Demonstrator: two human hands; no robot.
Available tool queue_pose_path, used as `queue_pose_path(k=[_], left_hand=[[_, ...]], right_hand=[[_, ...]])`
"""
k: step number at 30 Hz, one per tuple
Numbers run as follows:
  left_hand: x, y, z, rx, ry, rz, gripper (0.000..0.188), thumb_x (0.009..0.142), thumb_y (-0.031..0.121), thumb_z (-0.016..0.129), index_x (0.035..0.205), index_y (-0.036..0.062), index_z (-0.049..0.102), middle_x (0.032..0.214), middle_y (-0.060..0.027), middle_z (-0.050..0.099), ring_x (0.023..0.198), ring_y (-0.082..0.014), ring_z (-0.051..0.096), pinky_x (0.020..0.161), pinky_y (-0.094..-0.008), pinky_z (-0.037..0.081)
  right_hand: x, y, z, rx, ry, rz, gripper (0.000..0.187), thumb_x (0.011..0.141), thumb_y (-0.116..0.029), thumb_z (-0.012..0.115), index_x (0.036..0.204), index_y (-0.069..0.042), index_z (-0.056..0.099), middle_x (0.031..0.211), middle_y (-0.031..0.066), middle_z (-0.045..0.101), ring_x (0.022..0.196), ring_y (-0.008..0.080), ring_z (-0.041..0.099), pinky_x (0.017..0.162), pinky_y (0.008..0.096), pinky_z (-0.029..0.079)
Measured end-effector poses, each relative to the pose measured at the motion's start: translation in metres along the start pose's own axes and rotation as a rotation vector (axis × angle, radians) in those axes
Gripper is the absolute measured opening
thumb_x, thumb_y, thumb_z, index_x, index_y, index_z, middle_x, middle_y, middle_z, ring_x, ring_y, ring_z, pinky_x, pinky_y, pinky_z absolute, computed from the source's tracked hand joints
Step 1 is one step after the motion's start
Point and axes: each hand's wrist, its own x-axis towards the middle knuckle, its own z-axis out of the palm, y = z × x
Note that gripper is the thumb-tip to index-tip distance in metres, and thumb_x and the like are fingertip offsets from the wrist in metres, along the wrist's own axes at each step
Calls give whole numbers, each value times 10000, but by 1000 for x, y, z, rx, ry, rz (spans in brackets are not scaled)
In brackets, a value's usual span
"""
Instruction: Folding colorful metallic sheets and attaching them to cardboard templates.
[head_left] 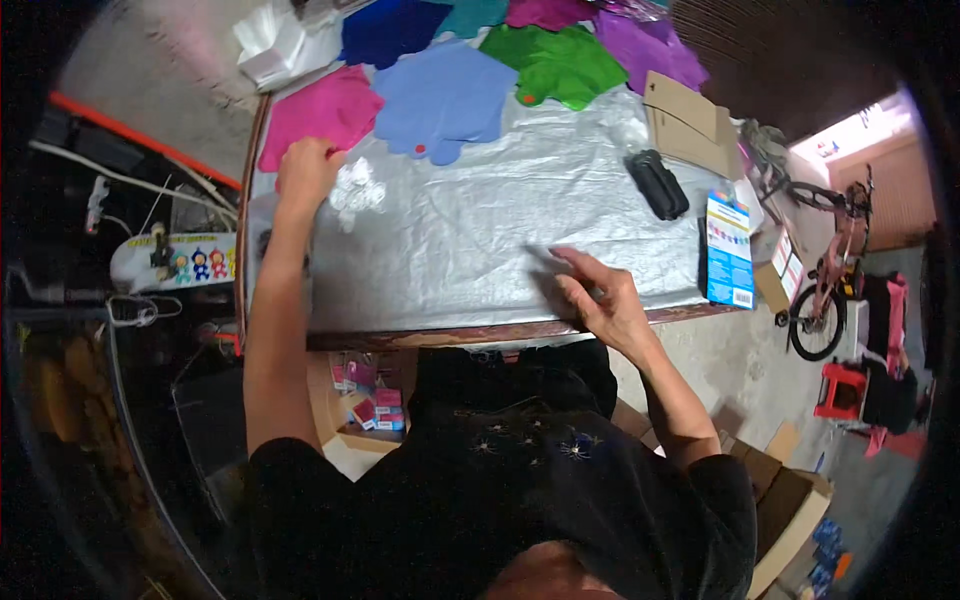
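My left hand (308,172) is at the left side of the table, over the lower edge of a flat pink cut-out (325,108). Its fingers are curled together, and whatever they may pinch is hidden. Just right of it lies a small heap of shiny, clear-white little pieces (357,190). My right hand (605,300) hovers over the front edge of the table, thumb and index finger apart, holding nothing. Beyond the heap is a light blue cut-out (445,95) with wavy edges and a red dot. A green cut-out (560,65) with an orange-red dot lies farther right.
Silver sheeting (450,260) covers the table. Dark blue (390,30) and purple (650,50) cut-outs lie at the back. To the right are a cardboard piece (690,125), a black case (657,185) and a blue package (729,250). White tissues (275,45) stand back left.
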Motion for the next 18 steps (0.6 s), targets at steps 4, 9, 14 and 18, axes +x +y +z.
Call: queue_pose_path(k=[4, 9, 14, 18], left_hand=[[3, -13, 11, 62, 31, 48, 221, 833, 269, 715, 943, 90, 783, 931, -201, 716, 879, -408, 689, 798, -500, 549], [-5, -38, 16, 31, 81, -130, 222, 824, 273, 700, 952, 119, 796, 899, -179, 731, 832, -388, 706, 785, -475, 563], [17, -27, 24, -114, 90, -213, 241, 806, 310, 713, 946, 136, 804, 873, -170, 736, 822, -351, 725, 759, -426, 570], [17, -45, 35, -218, 37, -333, 232, 802, 313, 746, 948, 144, 807, 868, -131, 754, 787, -287, 739, 724, -384, 557]], right_hand=[[25, -102, -22, -29, 41, -608, 396, 874, -7, 674, 1267, 6, 628, 813, 98, 687, 731, 216, 650, 683, 293, 510], [32, -194, -48, -59, -161, -906, 158, 813, -156, 749, 970, -141, 747, 769, 44, 658, 673, 177, 575, 541, 293, 458], [3, -200, -32, 240, 31, -859, 220, 668, -116, 878, 768, -168, 689, 830, 60, 645, 669, 150, 551, 515, 251, 433], [0, -180, -40, 307, 88, -854, 222, 670, -92, 876, 761, -142, 680, 844, 69, 651, 677, 144, 559, 519, 244, 438]])
